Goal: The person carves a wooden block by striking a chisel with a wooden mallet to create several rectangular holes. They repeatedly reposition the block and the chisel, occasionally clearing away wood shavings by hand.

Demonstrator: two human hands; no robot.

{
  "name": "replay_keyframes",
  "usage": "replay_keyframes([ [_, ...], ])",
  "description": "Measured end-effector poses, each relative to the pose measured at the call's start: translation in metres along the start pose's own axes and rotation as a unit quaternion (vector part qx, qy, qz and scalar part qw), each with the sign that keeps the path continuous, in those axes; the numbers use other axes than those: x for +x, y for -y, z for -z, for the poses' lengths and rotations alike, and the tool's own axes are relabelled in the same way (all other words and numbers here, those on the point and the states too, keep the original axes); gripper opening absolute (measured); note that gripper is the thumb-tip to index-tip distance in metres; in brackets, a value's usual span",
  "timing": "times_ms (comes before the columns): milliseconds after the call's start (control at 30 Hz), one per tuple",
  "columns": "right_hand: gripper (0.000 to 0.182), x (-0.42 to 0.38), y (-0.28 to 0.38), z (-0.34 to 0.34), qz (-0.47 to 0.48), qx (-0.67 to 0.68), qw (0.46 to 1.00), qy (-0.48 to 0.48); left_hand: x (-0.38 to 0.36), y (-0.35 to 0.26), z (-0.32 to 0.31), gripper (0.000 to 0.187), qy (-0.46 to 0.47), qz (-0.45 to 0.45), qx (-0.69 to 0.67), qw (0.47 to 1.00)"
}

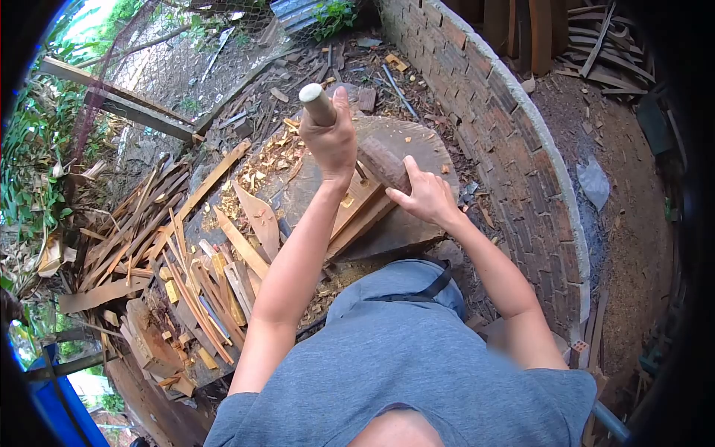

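My left hand (331, 149) is closed around the thick round handle of a chisel (318, 108), its pale butt end facing up. A thin dark shaft shows below the fist, in line with the handle; its tip is hard to make out. In my right hand (430, 197) is a dark wooden club (384, 162), gripped at its near end and slanting up to the left, close to my left wrist. Under both hands, a long squared wooden block (357, 220) lies on a broad tree stump (417, 145).
Wood chips (257, 179) and a shaped flat board (258, 216) lie left of the block. Several wood strips and tools (216, 287) fill the lower left, beside a chunky wood block (153, 343). A curved brick wall (514, 156) rises close on the right.
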State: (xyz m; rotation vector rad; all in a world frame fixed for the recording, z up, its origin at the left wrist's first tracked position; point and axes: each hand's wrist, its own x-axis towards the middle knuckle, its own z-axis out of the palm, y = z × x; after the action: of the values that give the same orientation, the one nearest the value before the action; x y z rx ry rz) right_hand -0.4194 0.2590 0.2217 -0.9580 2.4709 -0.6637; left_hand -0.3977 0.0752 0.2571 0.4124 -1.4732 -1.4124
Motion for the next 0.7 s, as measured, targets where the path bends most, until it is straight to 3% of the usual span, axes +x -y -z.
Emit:
replay_keyframes([
  [467,0.066,-0.001,0.0,-0.002,0.003,-0.002,1.0,-0.009,-0.004,-0.009,-0.002,0.027,0.009,0.029,0.013,0.999],
  [533,0.066,-0.001,-0.001,-0.003,0.002,-0.004,1.0,-0.009,-0.003,-0.002,-0.002,0.026,0.009,-0.026,0.032,0.999],
  [700,0.066,-0.002,0.0,-0.003,0.007,-0.003,1.0,-0.017,-0.001,0.001,-0.001,0.025,0.01,-0.025,0.032,0.999],
])
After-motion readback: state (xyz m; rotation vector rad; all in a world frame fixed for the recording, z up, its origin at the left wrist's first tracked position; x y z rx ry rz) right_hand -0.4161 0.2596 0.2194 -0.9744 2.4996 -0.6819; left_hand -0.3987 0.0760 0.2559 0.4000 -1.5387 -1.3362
